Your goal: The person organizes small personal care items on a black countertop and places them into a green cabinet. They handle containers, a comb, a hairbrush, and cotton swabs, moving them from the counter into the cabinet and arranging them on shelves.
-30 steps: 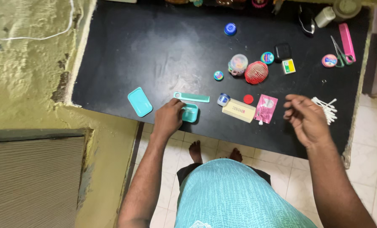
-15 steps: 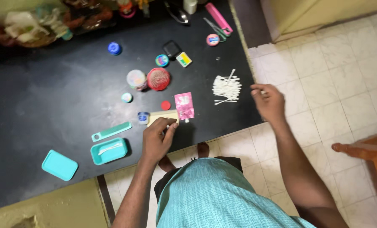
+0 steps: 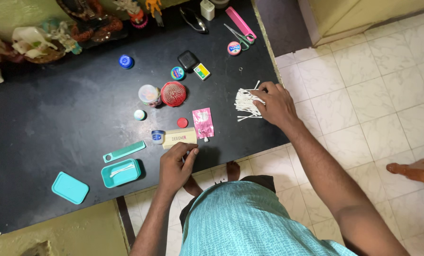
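A loose heap of white cotton swabs (image 3: 246,103) lies on the black counter (image 3: 55,123) near its right edge, thin sticks fanned out and crossing one another. The right hand (image 3: 274,104) comes in from the floor side with the arm stretched across the counter's corner; its fingers are curled down onto the right end of the heap, touching the swabs, though whether any are actually pinched I cannot tell. The left hand (image 3: 175,166) rests at the counter's near edge, palm down and loosely bent, fingertips touching the long side of a cream rectangular box (image 3: 179,138) without closing around it. A pink sachet (image 3: 203,123) lies just right of the box, a small blue-lidded jar (image 3: 158,136) at its left end. Further left sit a teal open tray (image 3: 121,172) holding a few swabs, and its teal lid (image 3: 69,187).
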